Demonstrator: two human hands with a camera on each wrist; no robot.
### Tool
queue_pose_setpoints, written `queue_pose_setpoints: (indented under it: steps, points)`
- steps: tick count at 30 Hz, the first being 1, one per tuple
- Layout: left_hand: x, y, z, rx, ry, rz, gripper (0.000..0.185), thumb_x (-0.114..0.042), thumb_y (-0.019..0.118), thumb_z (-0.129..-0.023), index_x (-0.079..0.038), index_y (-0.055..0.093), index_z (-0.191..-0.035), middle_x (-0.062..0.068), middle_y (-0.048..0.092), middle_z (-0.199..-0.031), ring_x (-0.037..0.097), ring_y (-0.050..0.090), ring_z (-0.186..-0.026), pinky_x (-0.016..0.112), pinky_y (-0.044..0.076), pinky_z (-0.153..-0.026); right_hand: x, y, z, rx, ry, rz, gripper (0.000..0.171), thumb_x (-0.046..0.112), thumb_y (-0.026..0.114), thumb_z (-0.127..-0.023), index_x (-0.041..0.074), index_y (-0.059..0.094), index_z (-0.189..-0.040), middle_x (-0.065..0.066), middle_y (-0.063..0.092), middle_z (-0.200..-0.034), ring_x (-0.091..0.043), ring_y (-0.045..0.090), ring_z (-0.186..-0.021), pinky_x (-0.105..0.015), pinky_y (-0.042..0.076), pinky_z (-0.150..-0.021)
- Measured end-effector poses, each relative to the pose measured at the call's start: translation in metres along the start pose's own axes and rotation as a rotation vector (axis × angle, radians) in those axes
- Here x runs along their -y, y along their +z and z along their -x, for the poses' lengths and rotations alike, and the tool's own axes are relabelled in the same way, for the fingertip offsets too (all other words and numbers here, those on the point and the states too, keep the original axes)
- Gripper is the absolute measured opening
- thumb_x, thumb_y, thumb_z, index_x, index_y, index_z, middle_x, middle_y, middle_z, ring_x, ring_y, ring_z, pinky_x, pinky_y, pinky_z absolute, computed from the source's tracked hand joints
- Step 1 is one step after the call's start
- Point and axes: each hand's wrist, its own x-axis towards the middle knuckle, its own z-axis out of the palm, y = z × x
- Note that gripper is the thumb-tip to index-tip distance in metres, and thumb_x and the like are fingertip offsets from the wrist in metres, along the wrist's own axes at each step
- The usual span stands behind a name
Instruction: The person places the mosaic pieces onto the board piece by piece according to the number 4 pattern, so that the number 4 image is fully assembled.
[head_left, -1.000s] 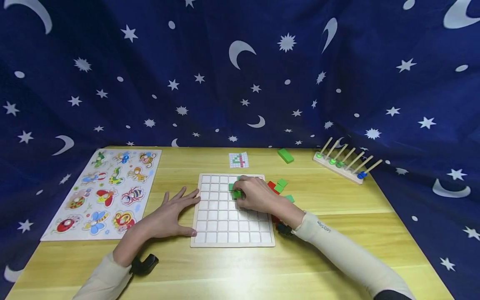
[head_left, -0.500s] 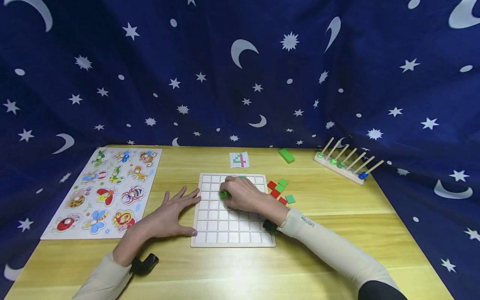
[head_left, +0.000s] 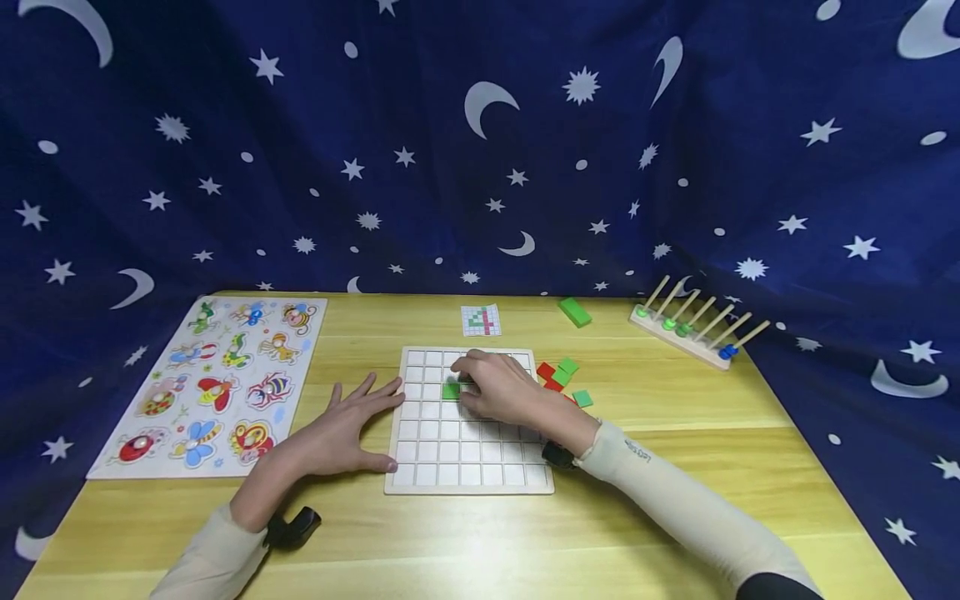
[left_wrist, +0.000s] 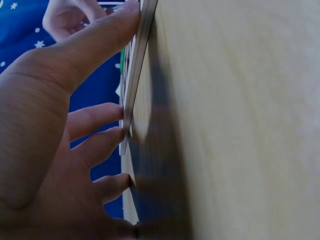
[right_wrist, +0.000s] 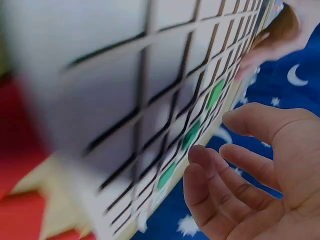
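A white grid board [head_left: 426, 452] with a pale wooden rim lies mid-table. A green square tile [head_left: 450, 391] sits in one of its cells, just left of my right hand [head_left: 501, 387]. That hand hovers low over the upper grid, fingers loosely bent and holding nothing. Three green tiles in a diagonal row, the middle tile [right_wrist: 191, 134] included, appear in the right wrist view; in the head view my right hand hides the other two. My left hand [head_left: 345, 435] is spread along the board's left edge, with thumb and fingertips touching the rim [left_wrist: 137, 75].
Loose red tiles [head_left: 546, 371] and green tiles [head_left: 569, 366] lie right of the board. Behind it are a small pattern card [head_left: 481, 320] and a green block [head_left: 575, 312]. A bead rack [head_left: 678, 336] stands back right; an insect puzzle board [head_left: 251, 417] lies left.
My right hand has moved left over the board with a green tile, set it in a cell, let go and drawn slightly back to the right. My left hand has stayed in place.
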Motion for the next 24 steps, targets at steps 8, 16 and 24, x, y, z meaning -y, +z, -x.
queue_pose_setpoints:
  steps: [8, 16, 24]
  points:
    - [0.002, 0.003, -0.002, -0.009, 0.010, -0.007, 0.097, -0.055, 0.084, -0.073, -0.013, 0.045, -0.151, 0.003, 0.024, -0.164, 0.040, 0.007, -0.150, 0.076, -0.005, -0.107, -0.042, -0.027, 0.037, -0.045, 0.108, 0.031, 0.026, 0.007, 0.075, -0.083, 0.002, 0.074, -0.108, -0.008, 0.069, -0.099, -0.016, 0.064, -0.077, -0.035, 0.054, -0.066]
    - [0.004, 0.002, -0.001, -0.004, 0.017, 0.001, 0.098, -0.056, 0.083, -0.073, -0.014, 0.044, -0.152, 0.003, 0.023, -0.164, 0.039, 0.007, -0.151, 0.076, -0.006, -0.107, -0.085, -0.045, 0.063, -0.027, 0.209, 0.096, 0.030, -0.005, 0.072, -0.079, 0.003, 0.075, -0.107, -0.012, 0.068, -0.100, -0.017, 0.057, -0.067, -0.035, 0.048, -0.056]
    - [0.003, 0.003, -0.001, -0.012, 0.013, -0.002, 0.097, -0.055, 0.084, -0.073, -0.014, 0.045, -0.151, 0.003, 0.024, -0.164, 0.040, 0.008, -0.150, 0.076, -0.006, -0.107, -0.106, -0.047, 0.078, 0.019, 0.182, 0.105, 0.041, -0.016, 0.060, -0.071, 0.003, 0.076, -0.103, -0.011, 0.070, -0.099, -0.022, 0.062, -0.077, -0.038, 0.050, -0.059]
